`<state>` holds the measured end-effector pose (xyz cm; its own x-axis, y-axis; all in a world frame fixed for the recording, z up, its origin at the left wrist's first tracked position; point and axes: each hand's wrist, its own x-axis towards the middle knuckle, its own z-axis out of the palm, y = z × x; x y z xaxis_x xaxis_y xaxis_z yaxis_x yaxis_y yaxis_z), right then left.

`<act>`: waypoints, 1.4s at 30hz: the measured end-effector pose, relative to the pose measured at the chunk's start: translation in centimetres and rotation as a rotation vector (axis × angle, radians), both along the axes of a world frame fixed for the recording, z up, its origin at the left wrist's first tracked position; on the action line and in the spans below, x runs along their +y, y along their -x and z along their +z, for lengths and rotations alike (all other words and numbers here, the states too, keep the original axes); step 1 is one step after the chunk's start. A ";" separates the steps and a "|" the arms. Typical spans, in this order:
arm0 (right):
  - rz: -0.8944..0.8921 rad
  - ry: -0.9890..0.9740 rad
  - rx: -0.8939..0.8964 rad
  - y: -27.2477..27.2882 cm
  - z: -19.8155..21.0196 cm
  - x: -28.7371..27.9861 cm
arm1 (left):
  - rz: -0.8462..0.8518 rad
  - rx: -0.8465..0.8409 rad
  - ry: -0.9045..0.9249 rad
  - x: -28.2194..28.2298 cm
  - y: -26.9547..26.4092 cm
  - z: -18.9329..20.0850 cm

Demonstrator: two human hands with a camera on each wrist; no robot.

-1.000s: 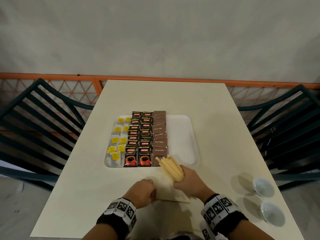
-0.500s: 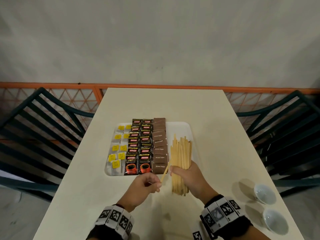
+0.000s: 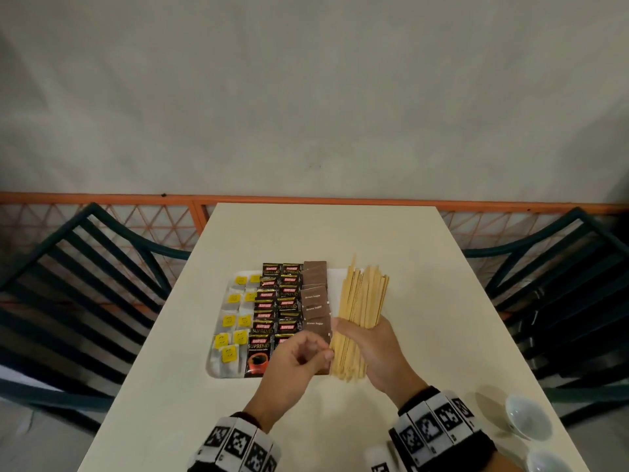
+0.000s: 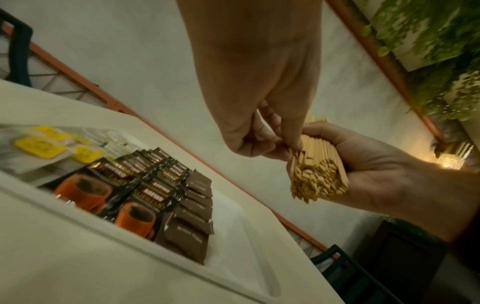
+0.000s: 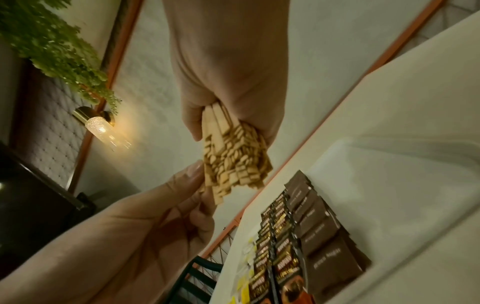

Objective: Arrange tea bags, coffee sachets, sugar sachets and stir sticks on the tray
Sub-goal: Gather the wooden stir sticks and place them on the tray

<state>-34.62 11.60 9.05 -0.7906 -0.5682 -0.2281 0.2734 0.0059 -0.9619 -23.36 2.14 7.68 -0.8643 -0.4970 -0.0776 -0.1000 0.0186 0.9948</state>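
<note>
A white tray (image 3: 335, 277) on the cream table holds rows of tea bags with yellow tags (image 3: 235, 321), black coffee sachets (image 3: 277, 301) and brown sugar sachets (image 3: 315, 298). My right hand (image 3: 377, 349) grips a thick bundle of wooden stir sticks (image 3: 362, 301) above the tray's bare right part, pointing away from me. My left hand (image 3: 326, 352) pinches one stick at the bundle's near left edge. In the left wrist view, thumb and forefinger (image 4: 285, 144) meet at the bundle's (image 4: 317, 176) end. The right wrist view shows the stick ends (image 5: 233, 160) in my fist.
Two small white cups (image 3: 527, 417) stand at the table's near right corner. Dark slatted chairs flank the table on the left (image 3: 85, 284) and right (image 3: 561, 284). An orange railing (image 3: 306, 199) runs behind the far edge. Bare table (image 3: 435, 318) lies right of the tray.
My right hand carried the stick bundle from the table's near edge forward over the tray and turned it lengthwise. My left hand brought a single stick up against the bundle.
</note>
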 end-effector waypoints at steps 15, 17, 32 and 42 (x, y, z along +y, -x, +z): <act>-0.122 0.092 0.374 -3.8 3.6 -2.4 | 0.002 -0.033 -0.931 -0.7 2.7 5.4; -0.100 0.083 0.386 -3.6 2.9 -2.1 | 0.018 -0.104 -0.761 -0.7 2.3 5.3; 0.271 -0.486 0.668 -5.5 -6.9 0.1 | -0.077 -0.147 0.815 1.7 1.1 -1.8; 0.301 -0.507 0.769 -5.9 -6.9 -0.2 | -0.095 0.018 0.973 1.8 0.6 -4.4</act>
